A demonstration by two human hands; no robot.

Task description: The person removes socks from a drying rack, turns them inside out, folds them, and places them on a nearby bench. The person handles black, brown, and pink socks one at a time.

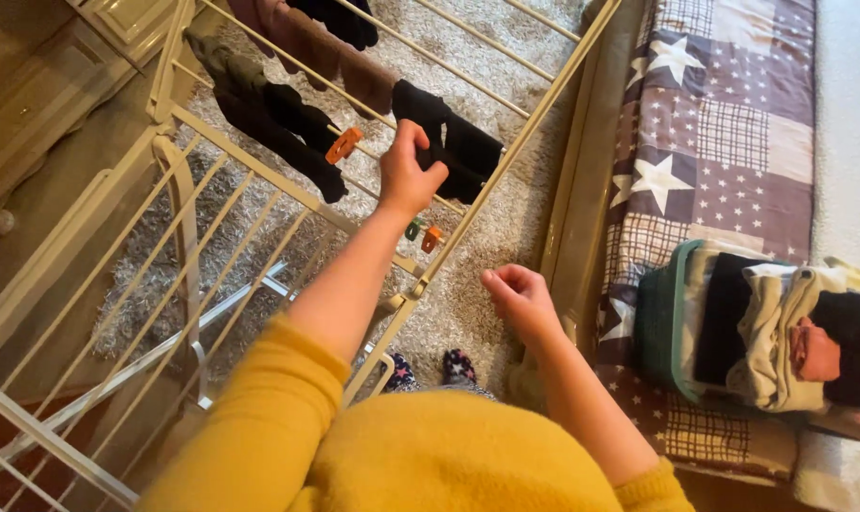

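Left hand (pixel 408 175) closed on the edge of a black garment (pixel 449 142) draped over the white drying rack (pixel 259 180). Orange peg (pixel 343 145) just left of it. Right hand (pixel 517 296) hangs loosely curled, apparently holding nothing. Laundry basket (pixel 659 322) on the bed (pixel 714 123), further right.

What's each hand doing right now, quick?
Left hand: closed, gripping the black garment on the white drying rack.
Right hand: loosely curled beside the rack; whether it holds anything cannot be told.
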